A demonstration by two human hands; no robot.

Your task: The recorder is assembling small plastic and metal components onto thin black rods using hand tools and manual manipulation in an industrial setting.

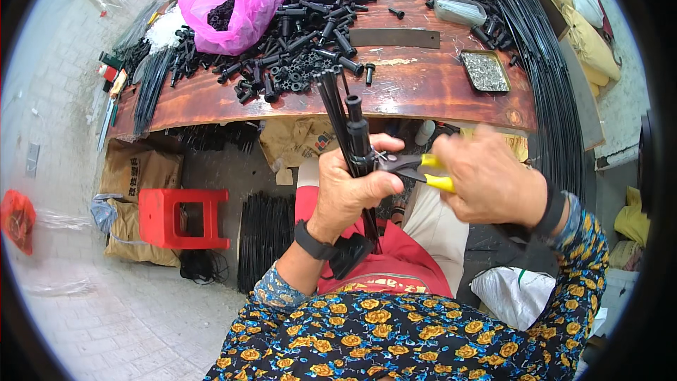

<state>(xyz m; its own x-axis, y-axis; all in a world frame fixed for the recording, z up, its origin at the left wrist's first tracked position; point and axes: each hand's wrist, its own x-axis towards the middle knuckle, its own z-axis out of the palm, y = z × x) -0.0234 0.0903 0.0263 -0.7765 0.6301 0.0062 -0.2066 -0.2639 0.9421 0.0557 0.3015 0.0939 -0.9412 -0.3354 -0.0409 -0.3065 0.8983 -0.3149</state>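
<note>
Over my lap, my left hand [345, 187] is closed round a bundle of thin black rods [330, 99] and a black plastic sleeve [357, 127], much like an umbrella frame. The bundle stands nearly upright, its lower end passing down below the hand. My right hand [486, 176], slightly blurred, grips pliers [403, 164] with yellow handles. Their dark jaws meet the bundle just below the sleeve, beside my left thumb. A bit of thin, shiny wire seems to show at the jaws; its exact hold is too small to tell.
Black plastic sleeves [310, 28] lie heaped on the wooden table [444, 106], around a pink bag [243, 0]. A tin of small metal pieces [485, 70], a clear box [460, 10] and a flat strip [395, 38] are there too. A red stool [185, 217] stands left.
</note>
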